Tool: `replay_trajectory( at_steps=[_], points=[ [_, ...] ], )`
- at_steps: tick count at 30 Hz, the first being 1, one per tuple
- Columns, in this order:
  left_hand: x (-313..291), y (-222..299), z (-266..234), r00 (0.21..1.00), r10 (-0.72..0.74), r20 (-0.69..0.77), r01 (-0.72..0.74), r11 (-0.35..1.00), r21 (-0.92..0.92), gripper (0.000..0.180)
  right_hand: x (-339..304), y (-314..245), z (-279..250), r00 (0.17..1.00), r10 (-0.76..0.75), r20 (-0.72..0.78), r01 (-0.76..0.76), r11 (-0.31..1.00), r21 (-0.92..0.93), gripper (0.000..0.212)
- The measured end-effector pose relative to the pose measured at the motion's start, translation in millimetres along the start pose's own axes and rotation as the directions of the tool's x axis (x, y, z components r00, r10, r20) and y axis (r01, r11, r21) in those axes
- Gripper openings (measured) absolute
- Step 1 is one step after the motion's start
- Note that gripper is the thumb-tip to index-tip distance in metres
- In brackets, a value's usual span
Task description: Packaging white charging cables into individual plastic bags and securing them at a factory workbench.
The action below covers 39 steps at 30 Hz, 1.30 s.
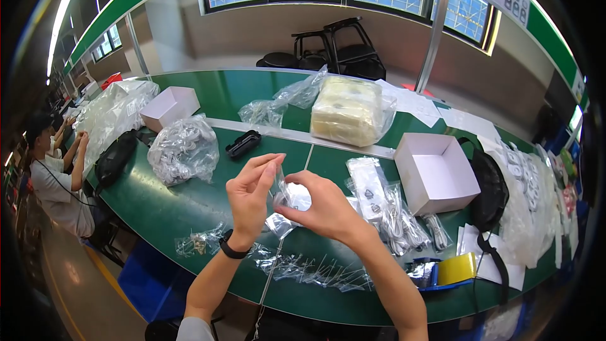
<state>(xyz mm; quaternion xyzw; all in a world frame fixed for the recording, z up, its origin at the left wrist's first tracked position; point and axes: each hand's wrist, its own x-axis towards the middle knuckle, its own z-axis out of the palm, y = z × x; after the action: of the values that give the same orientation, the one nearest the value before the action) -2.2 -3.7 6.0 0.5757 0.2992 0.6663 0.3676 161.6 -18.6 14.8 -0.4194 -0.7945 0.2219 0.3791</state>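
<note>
Over the middle of the green table, a small clear plastic bag (281,191) is held up between both hands. My left hand (250,192), with a black band on its wrist, pinches the bag near its upper edge. Thumb and fingers of my right hand (325,207) curve around its lower side. What the bag contains, if anything, is too small to make out. Below the hands lie several small clear bags (315,273) in a row, with thin pieces in or among them. White cables (399,221) in clear bags lie to the right of my right hand.
Beyond the hands sit a black case (243,144), a bag of white cables (183,151) and a wrapped yellowish stack (346,110). An open white box (435,173), a black pouch (487,191) and a yellow-and-blue tape dispenser (456,270) stand right. A person (60,177) works far left.
</note>
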Motion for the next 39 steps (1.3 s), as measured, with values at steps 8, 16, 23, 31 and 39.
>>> replay_trajectory(
  at_steps=[8, 16, 23, 31, 39],
  points=[
    [-2.2, -4.3, 2.3, 0.996, 0.049, -0.071, -0.05, 0.999, -0.011, 0.019, -0.7, -15.6, 20.1, 0.996, 0.013, -0.087, -0.006, 0.997, 0.077, 0.051],
    [-6.4, -6.2, 6.9, 0.994, 0.033, -0.101, -0.038, 0.998, -0.045, 0.021, 1.7, 1.1, 51.7, 0.935, 0.042, -0.352, 0.054, 0.964, 0.26, 0.031],
    [3.2, -8.4, -4.1, 0.993, -0.027, -0.111, 0.027, 1.0, -0.003, 0.027, 5.3, -4.9, 30.7, 0.941, 0.298, -0.159, -0.1, 0.695, 0.712, 0.018],
    [-8.0, -22.8, 12.6, 0.946, -0.25, 0.207, 0.294, 0.931, -0.218, 0.05, 5.4, -3.1, 23.1, 0.858, 0.34, -0.385, 0.056, 0.684, 0.728, 0.008],
    [-6.1, -22.8, 10.7, 0.93, -0.325, 0.172, 0.356, 0.913, -0.201, 0.023, 6.6, 10.8, 11.9, 0.858, 0.376, -0.35, 0.006, 0.674, 0.739, 0.01]
  ],
)
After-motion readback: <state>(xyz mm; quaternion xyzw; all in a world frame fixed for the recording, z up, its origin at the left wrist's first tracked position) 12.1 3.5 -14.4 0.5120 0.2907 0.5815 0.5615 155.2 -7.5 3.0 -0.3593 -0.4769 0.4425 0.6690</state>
